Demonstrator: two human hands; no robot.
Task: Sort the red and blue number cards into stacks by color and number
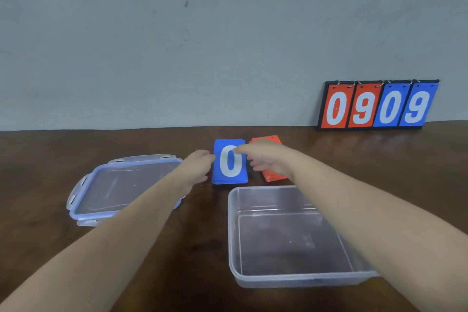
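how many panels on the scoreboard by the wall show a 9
2. On the black flip scoreboard leaning against the wall, the second panel from the left is a red 9 and the rightmost panel is a blue 9. The other two panels show 0.

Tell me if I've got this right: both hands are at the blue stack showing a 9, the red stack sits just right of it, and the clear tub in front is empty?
Not quite. The head view shows the top card of the blue stack is a 0, not a 9. The rest holds: the left hand and right hand are at it, the red stack sits just right, and the clear tub is empty.
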